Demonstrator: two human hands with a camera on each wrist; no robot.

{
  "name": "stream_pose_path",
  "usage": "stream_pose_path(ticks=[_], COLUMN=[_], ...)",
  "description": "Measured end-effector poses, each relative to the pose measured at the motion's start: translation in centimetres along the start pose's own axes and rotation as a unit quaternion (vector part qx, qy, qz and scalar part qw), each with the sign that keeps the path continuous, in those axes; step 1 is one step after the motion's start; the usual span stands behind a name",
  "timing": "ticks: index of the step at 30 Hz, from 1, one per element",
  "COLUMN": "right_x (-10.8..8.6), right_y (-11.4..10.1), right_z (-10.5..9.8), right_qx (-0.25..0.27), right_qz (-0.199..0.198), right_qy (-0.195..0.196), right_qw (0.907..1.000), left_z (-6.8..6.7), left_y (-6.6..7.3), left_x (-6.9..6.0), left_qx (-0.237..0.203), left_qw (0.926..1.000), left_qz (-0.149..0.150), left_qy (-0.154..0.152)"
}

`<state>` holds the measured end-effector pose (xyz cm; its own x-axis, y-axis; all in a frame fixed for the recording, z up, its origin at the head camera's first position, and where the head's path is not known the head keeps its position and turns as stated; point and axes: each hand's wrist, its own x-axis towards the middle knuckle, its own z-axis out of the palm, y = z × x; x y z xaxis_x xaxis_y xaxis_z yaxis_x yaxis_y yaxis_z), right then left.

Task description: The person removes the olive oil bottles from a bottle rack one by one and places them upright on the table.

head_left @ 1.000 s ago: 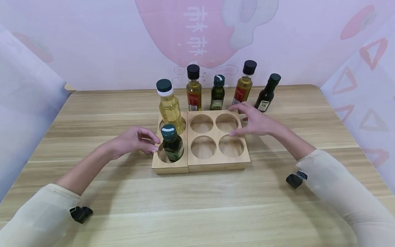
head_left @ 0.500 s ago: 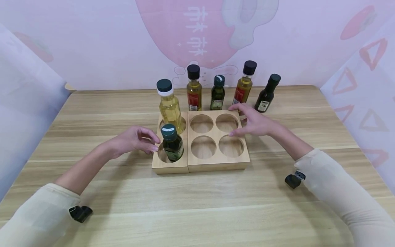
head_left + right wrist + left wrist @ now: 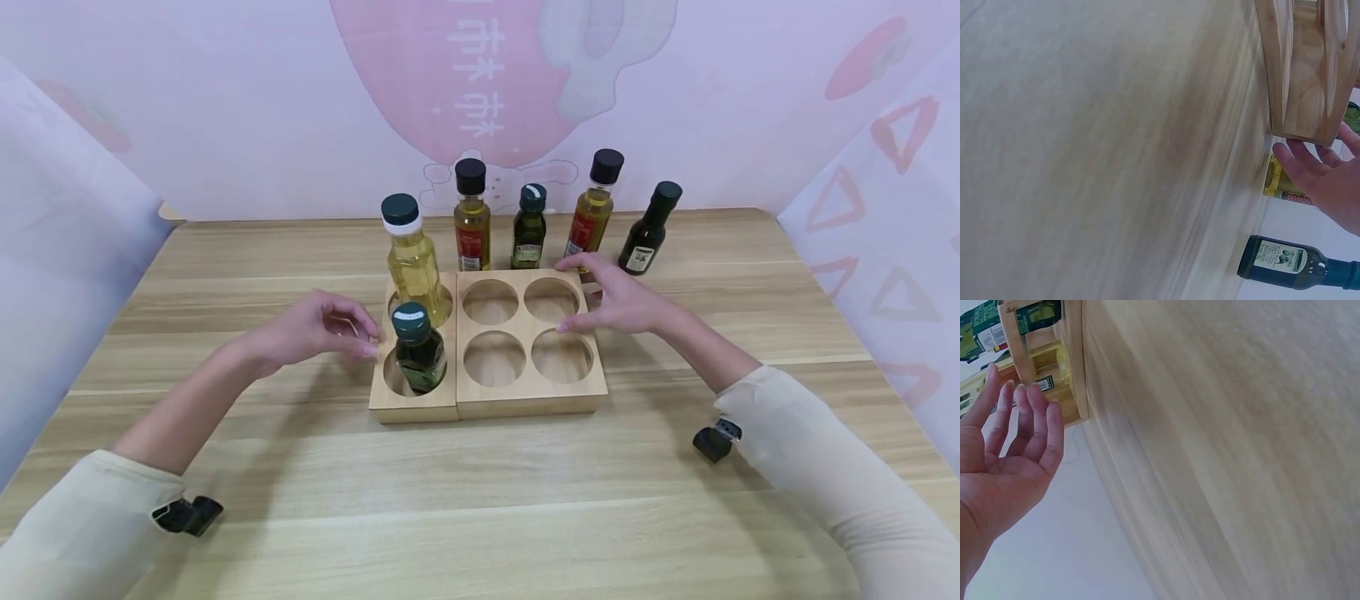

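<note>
Two wooden racks with round holes stand side by side: a narrow one [image 3: 415, 412] and a wider one [image 3: 531, 405]. In the narrow rack are a tall yellow oil bottle [image 3: 414, 267] and a small dark green bottle [image 3: 422, 360], both upright. My left hand [image 3: 318, 333] hovers beside the narrow rack's left edge, holding nothing, its fingers loosely bent; the left wrist view shows that hand [image 3: 1013, 450] palm-up. My right hand [image 3: 611, 296] rests against the wider rack's right side, fingers spread; the right wrist view shows its fingertips at the rack's end [image 3: 1307, 125].
Behind the racks stand a red-labelled bottle [image 3: 472, 233], a small green bottle [image 3: 529, 229], another red-labelled bottle [image 3: 588, 221] and a dark slim bottle [image 3: 647, 233]. The wooden table [image 3: 480, 500] ends at a printed backdrop [image 3: 262, 108]. Four holes of the wider rack hold nothing.
My left hand has drawn slightly to the left and away from the narrow rack's edge. My right hand, the racks and the bottles keep their places.
</note>
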<state>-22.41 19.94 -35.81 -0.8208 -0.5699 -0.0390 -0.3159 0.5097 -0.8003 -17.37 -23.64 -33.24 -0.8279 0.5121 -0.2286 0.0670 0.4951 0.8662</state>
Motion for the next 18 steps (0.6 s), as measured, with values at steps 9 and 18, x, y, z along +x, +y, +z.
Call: stream_pose_path(ticks=[9,18], right_x=[-0.1,-0.3], right_y=[0.3,0.3], right_z=[0.2,0.3], right_qx=[0.002,0.001], right_qz=[-0.004,-0.01], right_qy=[0.006,0.011], right_qw=[1.0,0.9999], left_z=[0.4,0.6], left_y=[1.5,3.0], left_x=[-0.5,-1.2], left_qx=[0.027,0.025], left_qw=[0.9976,0.995], left_qz=[0.046,0.08], left_qy=[0.043,0.054])
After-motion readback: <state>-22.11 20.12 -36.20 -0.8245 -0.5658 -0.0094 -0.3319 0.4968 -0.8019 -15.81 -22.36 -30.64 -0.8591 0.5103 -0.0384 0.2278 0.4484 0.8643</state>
